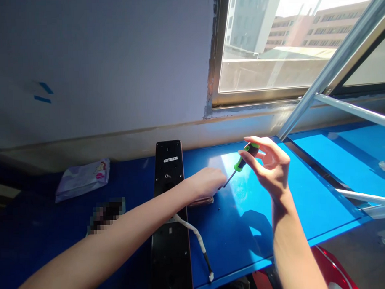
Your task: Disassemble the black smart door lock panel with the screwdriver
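Observation:
My right hand (272, 163) grips a screwdriver (242, 158) by its green and black handle, the shaft slanting down to the left. Close to the shaft's tip is my left hand (209, 182), its fingers curled together; what they hold, if anything, is hidden. My left forearm reaches across a long black panel (169, 158) with a "CE 16" label and several small screws or holes. From the panel comes a white-wrapped cable (197, 235) with a connector on its end. Under my left hand shows the edge of a flat brownish thing (205, 201).
The blue tabletop (215, 249) carries a lilac packet (84, 177) at the left and a blurred-out item (108, 215) nearer me. A metal frame (327, 72) rises at the right, before the window (272, 70). Something red (334, 268) stands below the table edge.

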{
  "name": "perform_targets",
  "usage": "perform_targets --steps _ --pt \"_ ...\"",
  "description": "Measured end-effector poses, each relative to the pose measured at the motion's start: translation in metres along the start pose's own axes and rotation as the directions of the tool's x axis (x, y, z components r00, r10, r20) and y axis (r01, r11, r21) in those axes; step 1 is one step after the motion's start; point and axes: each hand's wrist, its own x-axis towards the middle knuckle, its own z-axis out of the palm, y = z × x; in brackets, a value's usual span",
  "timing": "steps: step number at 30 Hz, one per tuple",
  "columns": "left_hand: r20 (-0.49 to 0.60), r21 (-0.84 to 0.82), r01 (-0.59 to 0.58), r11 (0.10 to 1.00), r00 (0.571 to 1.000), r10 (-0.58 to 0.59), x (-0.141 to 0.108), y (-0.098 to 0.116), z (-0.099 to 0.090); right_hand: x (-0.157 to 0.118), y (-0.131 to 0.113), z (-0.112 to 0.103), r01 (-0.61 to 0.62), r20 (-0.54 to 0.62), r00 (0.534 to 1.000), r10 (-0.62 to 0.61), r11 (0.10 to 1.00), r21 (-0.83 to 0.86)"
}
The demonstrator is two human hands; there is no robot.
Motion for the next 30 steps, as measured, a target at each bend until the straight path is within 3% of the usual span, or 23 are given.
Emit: perform_targets --steps 12,20,25,30 --pt "0.101 0.0 -0.033 0.999 0.994 0.033 0.007 -0.005 0.004 -0.008 -0.008 -0.01 0.056 0.063 0.997 -0.053 0.998 -0.039" --pt "0.119 -0.016 -0.048 0.999 0.992 0.05 0.006 -0.009 0.004 -0.026 -0.018 -0.012 0.022 0.067 0.998 -0.023 1.0 0.017" --pt "0.094 -0.013 -0.048 0.999 0.994 0.049 0.0 -0.01 0.003 -0.042 -0.014 -0.009 -0.025 0.052 0.998 0.023 0.999 0.026" --pt "0.001 0.003 -0.02 1.0 1.0 0.02 -0.017 -0.003 -0.004 -0.051 -0.01 -0.003 -0.047 0.053 0.998 0.046 0.999 0.007"
